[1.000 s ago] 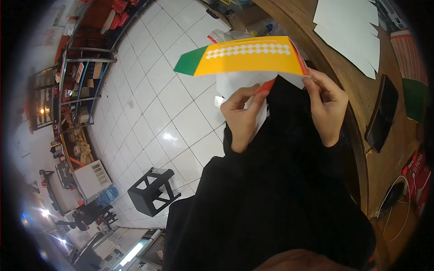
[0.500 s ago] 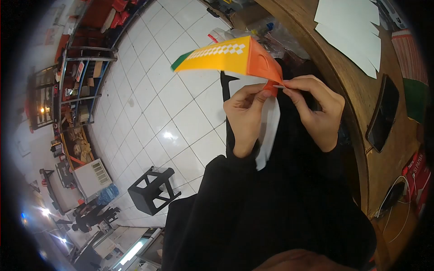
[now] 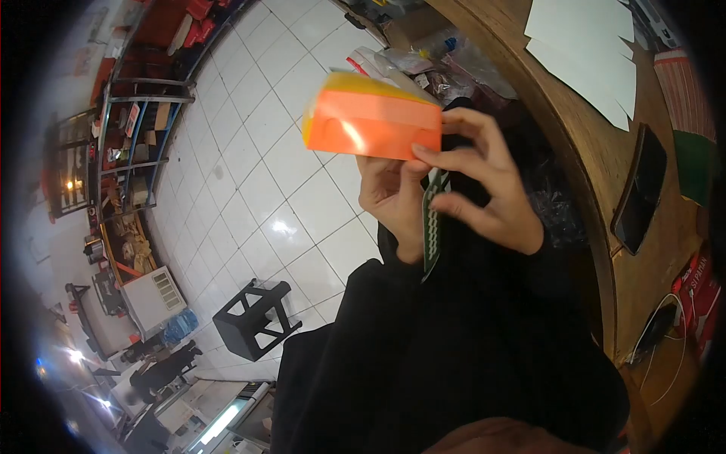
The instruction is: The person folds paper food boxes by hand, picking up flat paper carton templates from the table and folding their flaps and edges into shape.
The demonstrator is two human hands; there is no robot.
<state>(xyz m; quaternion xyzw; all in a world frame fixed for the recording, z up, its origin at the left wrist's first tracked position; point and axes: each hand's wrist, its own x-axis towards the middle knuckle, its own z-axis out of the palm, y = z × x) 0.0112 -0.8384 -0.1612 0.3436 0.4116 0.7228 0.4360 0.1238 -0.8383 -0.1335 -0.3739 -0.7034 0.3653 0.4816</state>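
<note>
A folded card (image 3: 374,125) with an orange face and a yellow part behind it is held up over the floor in front of my black clothing. My left hand (image 3: 395,198) pinches its lower edge from below, with some fingers hidden behind the card. At the card's right end, my right hand (image 3: 488,178) has its thumb and a finger on the edge. A green strip with a white chain-like pattern (image 3: 432,227) hangs down between my two hands. Motion blurs the card a little.
White cut sheets (image 3: 582,60) and a black phone (image 3: 640,189) lie on the curved wooden table (image 3: 560,113) at right. Clear plastic bags (image 3: 473,68) are beyond my hands. A black stool (image 3: 257,319) stands on the tiled floor. Another person (image 3: 162,372) is far off at lower left.
The card has turned so its orange face shows instead of the yellow checked one, and it is more compact. My right hand has moved left, nearer my left hand. The distant person has shifted.
</note>
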